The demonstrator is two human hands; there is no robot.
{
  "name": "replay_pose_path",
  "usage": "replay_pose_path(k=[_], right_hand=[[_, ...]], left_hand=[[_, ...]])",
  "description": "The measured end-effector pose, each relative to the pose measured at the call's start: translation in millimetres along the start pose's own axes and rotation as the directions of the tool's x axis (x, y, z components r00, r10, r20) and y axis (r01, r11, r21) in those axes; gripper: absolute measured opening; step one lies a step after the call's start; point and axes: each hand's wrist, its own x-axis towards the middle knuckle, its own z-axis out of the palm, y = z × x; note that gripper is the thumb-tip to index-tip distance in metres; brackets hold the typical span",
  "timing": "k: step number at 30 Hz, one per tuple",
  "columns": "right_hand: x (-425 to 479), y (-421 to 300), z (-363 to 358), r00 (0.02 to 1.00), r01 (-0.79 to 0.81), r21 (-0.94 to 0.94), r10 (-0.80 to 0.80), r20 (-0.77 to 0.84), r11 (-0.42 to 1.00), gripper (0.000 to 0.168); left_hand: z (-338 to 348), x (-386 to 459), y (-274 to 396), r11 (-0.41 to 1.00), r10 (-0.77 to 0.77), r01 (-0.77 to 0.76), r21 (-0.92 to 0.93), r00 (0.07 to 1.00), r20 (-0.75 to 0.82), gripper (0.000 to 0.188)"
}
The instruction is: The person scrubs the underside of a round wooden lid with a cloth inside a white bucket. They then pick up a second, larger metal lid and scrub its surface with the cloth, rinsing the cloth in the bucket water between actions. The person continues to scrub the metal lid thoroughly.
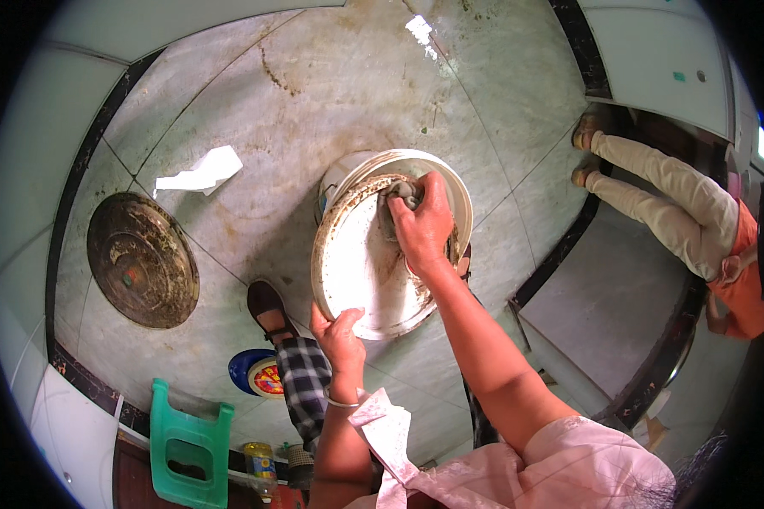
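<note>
A round white lid or shallow pan [356, 267], with brown grime along its rim, is tilted over a white plastic bucket [459, 184]. My left hand [340, 337] grips the near left edge of the lid, thumb on the inner side. In my right hand [423, 223] is a crumpled grey cloth [402, 192], pressed against the lid's far inner rim. My right wrist and forearm cover part of the lid's right side. The lid hides most of the bucket's opening, so its contents cannot be seen.
A heavily stained round lid [143, 261] lies on the tiled floor [242, 95] at left, near white paper [210, 170]. A green plastic stool [191, 445], blue basin [242, 369] and bottle of yellow liquid [260, 461] are lower left. Another person's legs [662, 210] are at right.
</note>
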Motion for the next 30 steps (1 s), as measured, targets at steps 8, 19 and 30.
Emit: replay_pose_path(k=[8, 19, 30], right_hand=[[-62.4, -50.4, -2.8, 0.943, 0.123, 0.004, -0.118, 0.31, 0.992, 0.031], [-21.6, -42.0, 8.1, 0.993, 0.043, -0.022, -0.041, 0.115, 0.999, 0.028], [-54.1, -56.6, 3.7, 0.967, 0.163, -0.036, -0.152, 0.206, 0.986, 0.025]], left_hand=[[-21.9, 8.6, -22.8, 0.998, 0.056, -0.056, -0.039, 0.998, 0.004, 0.051], [-15.1, 0.0, -11.8, 0.995, 0.085, -0.082, 0.058, 0.995, -0.045, 0.04], [-18.1, 6.0, -19.6, 0.996, 0.077, -0.076, 0.039, 0.997, -0.021, 0.043]])
